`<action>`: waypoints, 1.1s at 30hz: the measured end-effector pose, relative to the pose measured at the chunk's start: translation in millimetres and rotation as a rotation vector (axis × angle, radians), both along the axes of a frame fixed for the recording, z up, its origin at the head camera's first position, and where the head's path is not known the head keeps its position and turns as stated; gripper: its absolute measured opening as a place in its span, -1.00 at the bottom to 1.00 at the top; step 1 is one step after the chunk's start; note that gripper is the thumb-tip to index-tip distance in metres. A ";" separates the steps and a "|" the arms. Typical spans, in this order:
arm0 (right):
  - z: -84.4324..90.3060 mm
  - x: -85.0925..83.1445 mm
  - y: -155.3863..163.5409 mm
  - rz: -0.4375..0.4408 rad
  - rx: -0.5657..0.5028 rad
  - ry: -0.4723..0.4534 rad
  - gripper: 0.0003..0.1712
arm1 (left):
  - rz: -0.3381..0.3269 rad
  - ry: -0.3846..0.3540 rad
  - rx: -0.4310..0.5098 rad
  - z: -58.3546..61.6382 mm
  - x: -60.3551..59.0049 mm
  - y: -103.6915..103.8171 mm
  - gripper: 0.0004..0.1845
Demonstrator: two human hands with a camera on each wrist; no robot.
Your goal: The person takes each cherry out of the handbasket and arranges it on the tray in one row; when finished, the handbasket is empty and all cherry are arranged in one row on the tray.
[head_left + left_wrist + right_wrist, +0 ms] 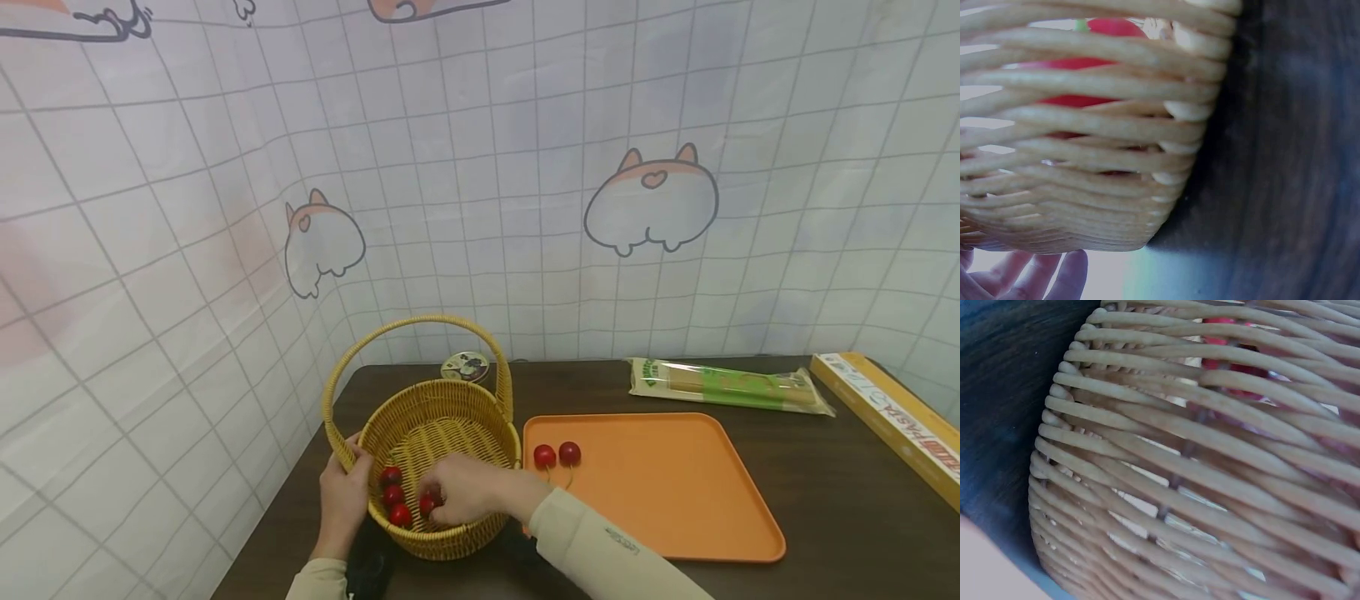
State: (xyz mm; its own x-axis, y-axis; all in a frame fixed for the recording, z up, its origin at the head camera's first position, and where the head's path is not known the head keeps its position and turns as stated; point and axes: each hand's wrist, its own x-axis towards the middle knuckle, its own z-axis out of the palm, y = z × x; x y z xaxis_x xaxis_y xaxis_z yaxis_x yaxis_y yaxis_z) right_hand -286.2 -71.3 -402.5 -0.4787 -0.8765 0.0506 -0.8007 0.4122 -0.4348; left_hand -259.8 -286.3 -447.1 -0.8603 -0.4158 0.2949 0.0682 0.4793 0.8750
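Here, right hand [467, 487] pinches cherry [427, 505].

The person's bare left grip [345, 492] holds the round, yellow woven wicker basket [442, 547] at its left rim, by the handle's foot. The bare right grip [467, 490] reaches over the basket's right rim, back of the hand upward, fingers bent down inside, pinching a round, glossy red cherry [427, 505]. Long cream fabric sleeves [581, 537] cover both forearms.
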 end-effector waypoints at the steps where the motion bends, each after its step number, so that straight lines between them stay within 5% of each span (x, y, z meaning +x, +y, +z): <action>1: 0.7 0.6 2.9 0.001 -0.021 0.011 -0.68 | -0.002 0.000 0.001 0.1 0.2 0.7 -0.59; 11: -2.7 15.1 41.9 -0.169 -0.252 0.115 -0.61 | -0.015 -0.003 0.004 1.1 0.0 3.2 -0.60; 17: -6.8 18.5 67.6 -0.189 -0.421 0.126 -0.62 | -0.013 -0.013 0.014 0.3 0.6 4.1 -0.59; 33: 0.7 11.9 116.3 -0.330 -0.522 0.118 -0.62 | -0.003 -0.028 0.005 2.0 0.4 1.4 -0.58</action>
